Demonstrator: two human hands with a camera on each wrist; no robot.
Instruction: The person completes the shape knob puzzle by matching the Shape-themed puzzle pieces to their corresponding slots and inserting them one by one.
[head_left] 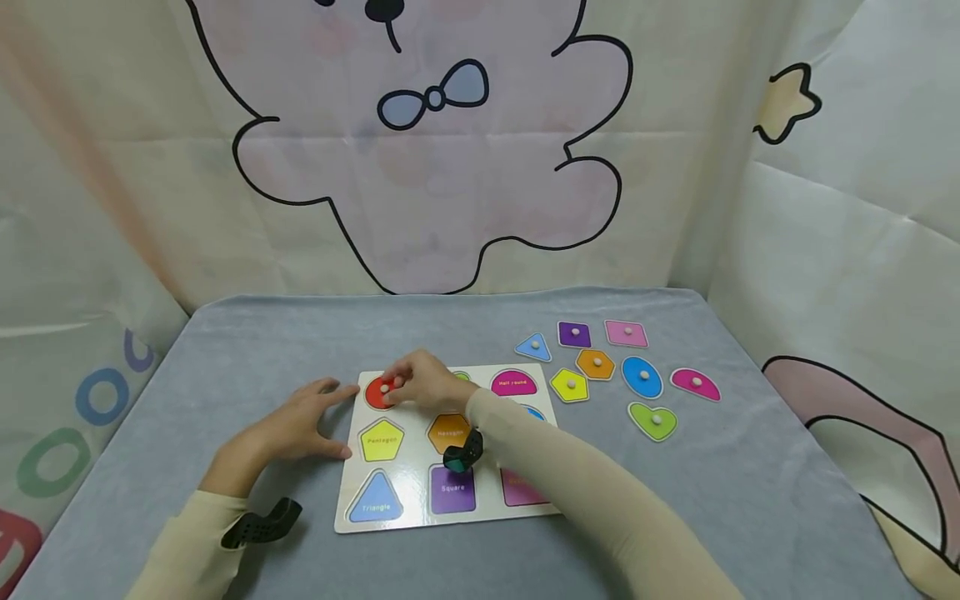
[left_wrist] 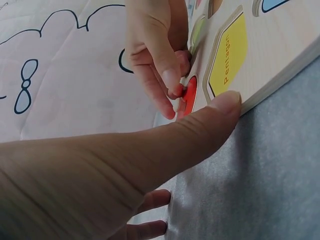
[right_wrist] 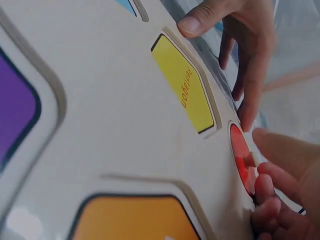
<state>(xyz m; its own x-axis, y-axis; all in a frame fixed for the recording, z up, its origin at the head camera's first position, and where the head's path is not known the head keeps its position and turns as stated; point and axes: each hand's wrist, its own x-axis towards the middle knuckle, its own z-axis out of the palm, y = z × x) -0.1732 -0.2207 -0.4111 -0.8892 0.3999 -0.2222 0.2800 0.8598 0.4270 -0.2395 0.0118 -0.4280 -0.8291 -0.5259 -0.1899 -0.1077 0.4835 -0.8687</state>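
Observation:
A wooden shape board (head_left: 405,508) lies flat on the table with printed recesses such as the yellow pentagon (left_wrist: 231,52), orange hexagon and purple square. At its far left corner sits a red circle piece (head_left: 374,394), in its round recess as far as I can tell. My right hand (head_left: 431,379) has thumb and fingertips at the small knob (right_wrist: 252,159) of that piece, pinching it. Along the board's left edge, my left hand (head_left: 296,423) rests with thumb and forefinger spread and touching the edge. My right forearm covers part of the board's right side.
Right of the board lie several loose knobbed pieces: a blue triangle (head_left: 527,348), purple square (head_left: 566,337), pink rectangle (head_left: 636,335), orange hexagon (head_left: 588,372), yellow pentagon (head_left: 561,390), blue oval (head_left: 635,387), magenta half round (head_left: 684,379) and green heart (head_left: 645,417). Grey cloth (head_left: 300,342) covers the table.

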